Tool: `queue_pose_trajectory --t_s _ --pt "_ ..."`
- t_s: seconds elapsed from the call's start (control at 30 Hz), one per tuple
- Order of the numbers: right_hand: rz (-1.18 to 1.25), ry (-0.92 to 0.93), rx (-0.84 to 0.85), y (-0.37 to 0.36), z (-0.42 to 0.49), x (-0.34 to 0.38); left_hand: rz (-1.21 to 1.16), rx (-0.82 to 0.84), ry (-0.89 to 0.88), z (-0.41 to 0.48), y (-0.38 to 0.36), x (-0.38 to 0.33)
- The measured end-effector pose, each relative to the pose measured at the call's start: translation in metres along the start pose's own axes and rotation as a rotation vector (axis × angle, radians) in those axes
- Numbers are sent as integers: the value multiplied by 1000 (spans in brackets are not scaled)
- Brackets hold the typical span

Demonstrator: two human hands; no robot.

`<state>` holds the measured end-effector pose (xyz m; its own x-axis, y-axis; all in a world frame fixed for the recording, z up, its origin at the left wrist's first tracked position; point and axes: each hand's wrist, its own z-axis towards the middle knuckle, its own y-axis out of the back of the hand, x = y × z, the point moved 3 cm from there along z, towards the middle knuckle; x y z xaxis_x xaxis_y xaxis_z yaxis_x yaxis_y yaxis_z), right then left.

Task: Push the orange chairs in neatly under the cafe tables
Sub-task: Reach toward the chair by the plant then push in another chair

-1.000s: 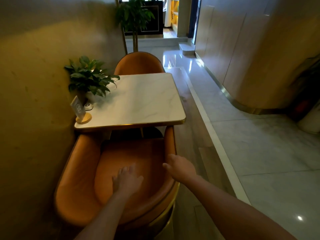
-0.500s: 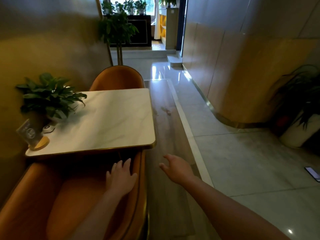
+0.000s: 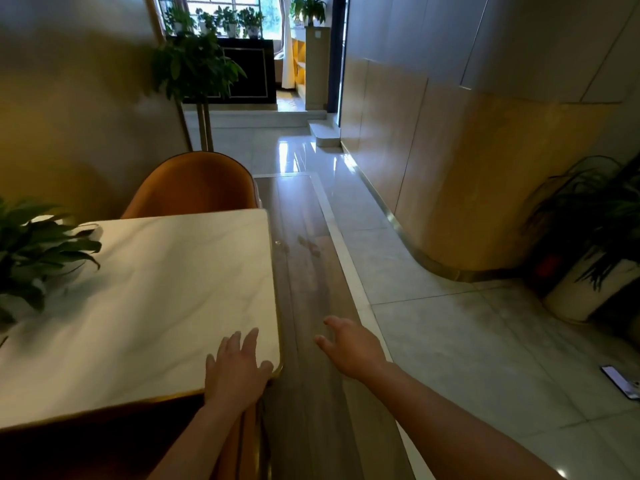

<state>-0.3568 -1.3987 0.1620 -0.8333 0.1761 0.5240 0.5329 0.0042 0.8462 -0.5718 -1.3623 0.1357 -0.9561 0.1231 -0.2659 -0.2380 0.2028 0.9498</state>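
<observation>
At the far left a leafy green potted plant (image 3: 31, 251) stands on the white marble-look square table top with a gold rim (image 3: 145, 299), its leaves reaching over the slab. Beyond the table's far edge rises the rounded back of an orange upholstered tub chair (image 3: 190, 185), drawn close to the table; its seat is hidden, so whether it sits fully under cannot be told. At the near edge, only a narrow orange strip with gold trim of the near orange chair (image 3: 247, 441) shows below the table corner, which suggests it is largely tucked under. The left hand (image 3: 237, 370) lies flat with fingers spread over the near right corner of the table top, gripping nothing. The right hand (image 3: 351, 346) hangs over the brown wood-look floor strip (image 3: 311, 271) beside the table, fingers loosely spread and empty. The risk from here is that weight on the corner could tip or shift the table and rock the plant, or that a one-sided shove leaves the near chair crooked or knocks its arm against the rim. Further right, a dark phone (image 3: 621, 381) lies on the grey floor tiles, easy to step on. No writing or brand can be read anywhere.
</observation>
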Motion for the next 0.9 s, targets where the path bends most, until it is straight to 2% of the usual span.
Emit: queue_pose_trajectory --t_s 0.37,0.63,0.9 --pt "33 41 64 35 155 -48 21 5 70 138 -3 -50" --pt "2 161 155 76 289 -108 -29 29 238 235 -21 -120" --pt "-6 244 204 113 392 -137 -47 -24 339 314 -7 -167"
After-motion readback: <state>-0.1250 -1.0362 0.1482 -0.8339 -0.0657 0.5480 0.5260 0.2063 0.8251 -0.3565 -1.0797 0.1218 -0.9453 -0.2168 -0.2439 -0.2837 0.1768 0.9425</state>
